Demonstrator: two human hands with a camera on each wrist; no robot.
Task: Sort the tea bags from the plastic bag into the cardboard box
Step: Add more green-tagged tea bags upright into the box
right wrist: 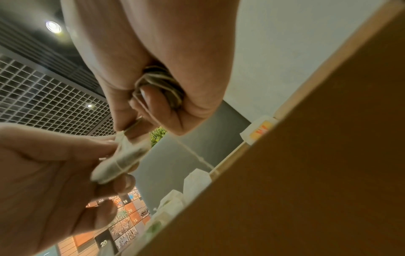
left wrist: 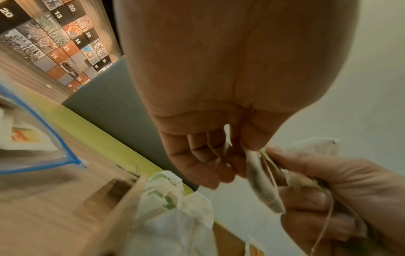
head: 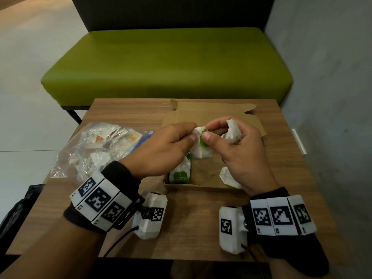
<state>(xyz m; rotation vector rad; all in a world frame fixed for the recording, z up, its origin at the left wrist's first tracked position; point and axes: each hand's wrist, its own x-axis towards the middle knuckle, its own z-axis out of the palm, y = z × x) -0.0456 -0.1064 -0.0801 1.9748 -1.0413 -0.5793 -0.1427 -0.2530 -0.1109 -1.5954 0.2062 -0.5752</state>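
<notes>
Both hands meet above the open cardboard box (head: 203, 187) on the wooden table. My left hand (head: 169, 143) pinches the top of a white tea bag (head: 201, 153) that hangs over the box; it also shows as the tea bag (left wrist: 262, 183) and the tea bag (right wrist: 118, 168). My right hand (head: 233, 143) pinches that bag's green tag (head: 204, 140) with thumb and forefinger and holds several more tea bags (head: 232, 131) bunched in its curled fingers. More tea bags (head: 181, 174) lie inside the box. The clear plastic bag (head: 96, 148) with tea bags lies left of the box.
The box's lid flap (head: 213, 109) lies open toward the far edge of the table (head: 191, 228). A green bench (head: 167, 63) stands beyond it. A grey wall (head: 332, 77) runs along the right. A black bag (head: 16, 210) sits at the table's left.
</notes>
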